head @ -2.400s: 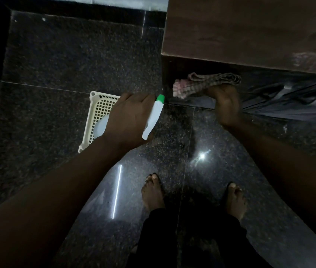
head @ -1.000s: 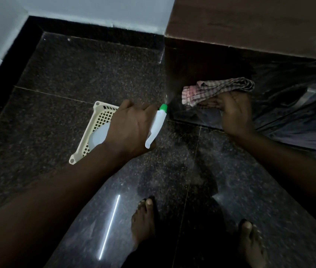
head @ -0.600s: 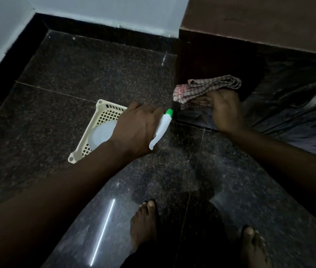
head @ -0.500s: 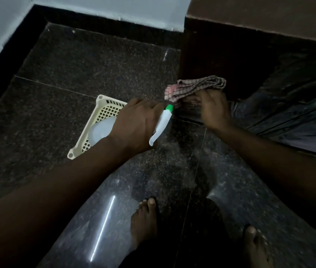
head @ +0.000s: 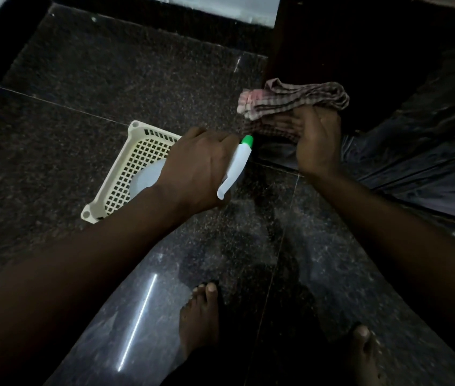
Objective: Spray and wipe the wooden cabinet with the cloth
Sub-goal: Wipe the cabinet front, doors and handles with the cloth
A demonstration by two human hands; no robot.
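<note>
My left hand [head: 197, 169] grips a white spray bottle [head: 236, 167] with a green nozzle tip, which points toward the foot of the dark wooden cabinet [head: 332, 43] at the upper right. My right hand [head: 317, 140] holds a folded checked cloth [head: 293, 98] against the cabinet's lower front face, close to its left corner. The cloth bunches above and to the left of my fingers. The bottle's nozzle sits just left of the cloth, a short gap away.
A cream plastic lattice basket [head: 126, 174] lies on the dark polished granite floor [head: 109, 79] beneath my left hand. My two bare feet [head: 200, 313] stand at the bottom. A white wall with a black skirting [head: 165, 15] runs along the top.
My right hand slid the cloth left along the cabinet's base and then slightly back right. My left hand kept the spray bottle beside it. The view dipped lower toward the floor.
</note>
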